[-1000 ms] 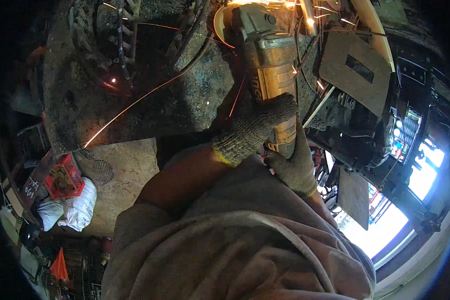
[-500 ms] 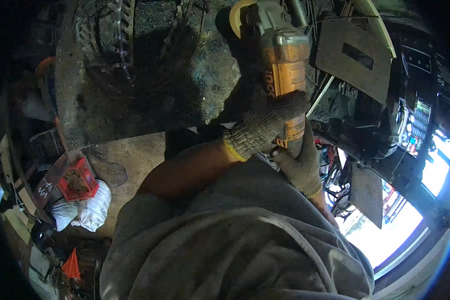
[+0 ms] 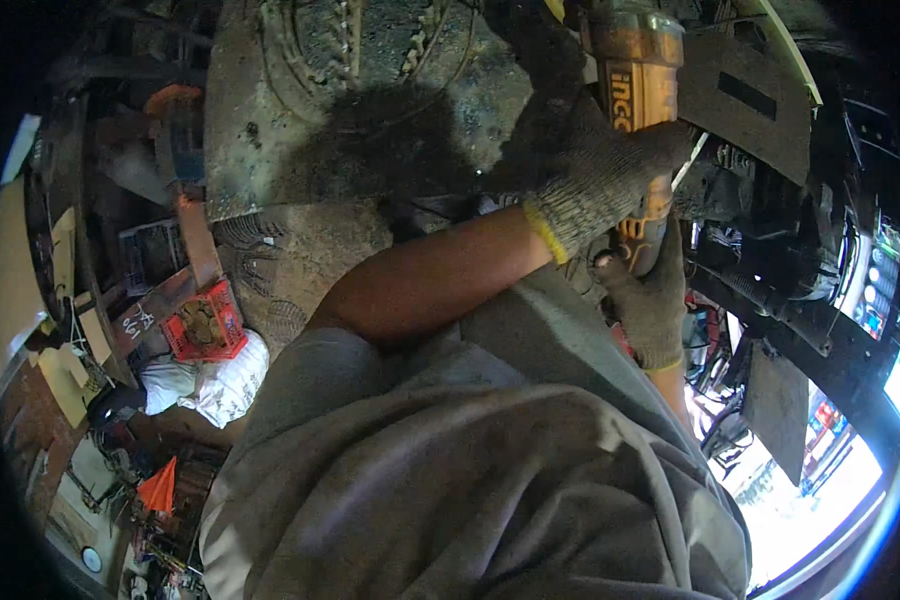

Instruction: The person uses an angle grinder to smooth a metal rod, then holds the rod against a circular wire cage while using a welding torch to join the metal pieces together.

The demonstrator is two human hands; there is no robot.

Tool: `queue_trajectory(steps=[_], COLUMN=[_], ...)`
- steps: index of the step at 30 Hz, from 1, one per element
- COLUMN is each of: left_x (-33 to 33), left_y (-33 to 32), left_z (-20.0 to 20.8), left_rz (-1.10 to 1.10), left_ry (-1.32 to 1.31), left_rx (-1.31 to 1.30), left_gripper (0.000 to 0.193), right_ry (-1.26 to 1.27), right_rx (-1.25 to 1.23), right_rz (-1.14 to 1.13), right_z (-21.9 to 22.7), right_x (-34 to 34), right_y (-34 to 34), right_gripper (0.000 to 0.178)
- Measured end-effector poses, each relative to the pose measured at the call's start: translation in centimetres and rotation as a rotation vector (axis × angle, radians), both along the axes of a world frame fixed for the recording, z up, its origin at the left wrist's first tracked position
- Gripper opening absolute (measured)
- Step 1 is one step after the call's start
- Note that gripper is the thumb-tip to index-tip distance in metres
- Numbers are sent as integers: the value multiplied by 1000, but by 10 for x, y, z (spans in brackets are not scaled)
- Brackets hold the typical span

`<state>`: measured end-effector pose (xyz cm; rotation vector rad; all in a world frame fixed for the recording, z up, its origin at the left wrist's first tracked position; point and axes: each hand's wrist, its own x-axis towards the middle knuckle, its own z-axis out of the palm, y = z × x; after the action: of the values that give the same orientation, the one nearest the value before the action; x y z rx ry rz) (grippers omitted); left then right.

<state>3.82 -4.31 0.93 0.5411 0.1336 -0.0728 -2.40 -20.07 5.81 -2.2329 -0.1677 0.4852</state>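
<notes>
An orange and dark angle grinder (image 3: 642,92) points away from me at the upper right, its head cut off by the top edge. Just a sliver of its yellowish disc (image 3: 556,9) shows. My left hand (image 3: 615,165), in a knitted grey glove with a yellow cuff, reaches across and wraps round the middle of the body. Behind it, my right hand (image 3: 652,305), gloved alike, is closed round the tool's rear end. Left of the grinder lies a worn, stained metal plate or tabletop (image 3: 245,170), with a toothed, curved metal piece (image 3: 355,45) on it.
A flat plate with a slot (image 3: 770,130) stands at the right, near a coil spring (image 3: 760,295). On the floor at left are a red crate (image 3: 238,335), white sacks (image 3: 232,385) and an orange pointed piece (image 3: 158,488). Bright light enters at lower right.
The whole view has shifted, so the tabletop, grinder and hands sit farther right and higher. More of the grinder's head and disc is cut off. Both hands keep their hold.
</notes>
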Motion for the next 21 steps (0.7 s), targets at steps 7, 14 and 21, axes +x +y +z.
queue_trajectory(steps=[7, 14, 21], left_x=[-22, -87, -128], left_y=[14, 101, 135], left_z=[30, 22, 32], left_rz=[200, 57, -65], left_ry=[88, -390, -327], left_rx=[636, 1367, 1605], left_gripper=[36, 24, 23], right_ry=[132, 232, 715], right_rx=[-29, 339, 850], right_rz=[-189, -126, -282], right_z=[-6, -45, -78], right_x=[-6, 32, 63], right_y=[17, -1, 44], right_gripper=[38, 32, 31])
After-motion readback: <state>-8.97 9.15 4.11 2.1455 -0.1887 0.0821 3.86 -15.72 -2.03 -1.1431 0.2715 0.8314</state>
